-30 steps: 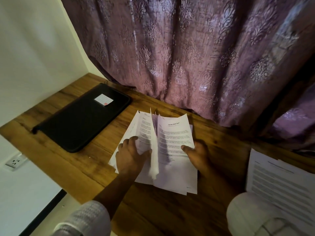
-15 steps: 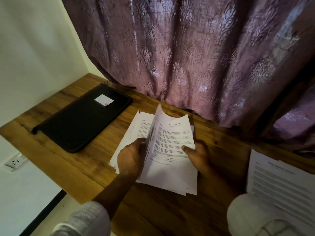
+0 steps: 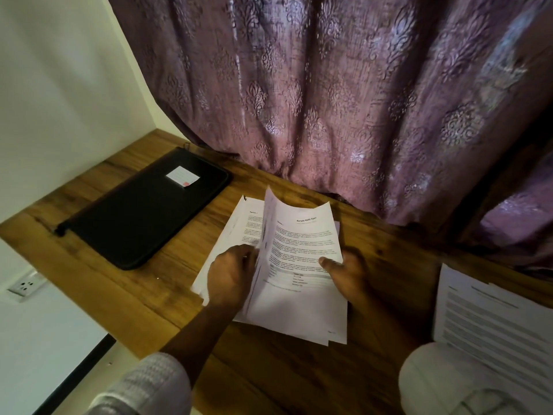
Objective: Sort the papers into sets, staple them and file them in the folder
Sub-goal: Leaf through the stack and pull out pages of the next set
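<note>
A stack of printed white papers [image 3: 302, 307] lies in the middle of the wooden desk [image 3: 125, 295]. My left hand [image 3: 232, 275] grips the left edge of the top sheets and lifts them, so they curl up off a lower page [image 3: 239, 232] that shows at the left. My right hand [image 3: 347, 272] pinches the right edge of the stack, thumb on the top page. A closed black zip folder [image 3: 140, 217] with a small white label lies flat at the left, apart from both hands. No stapler is in view.
A second pile of printed papers [image 3: 490, 319] rests at the right edge, over a white object [image 3: 434, 381] at the lower right. A purple patterned curtain [image 3: 329, 100] hangs along the desk's back. A wall socket [image 3: 25, 284] sits below the desk's left end.
My left hand has swung the lifted sheets over from the stack's middle towards the right, closed on their left edge. The right hand has stayed put.
</note>
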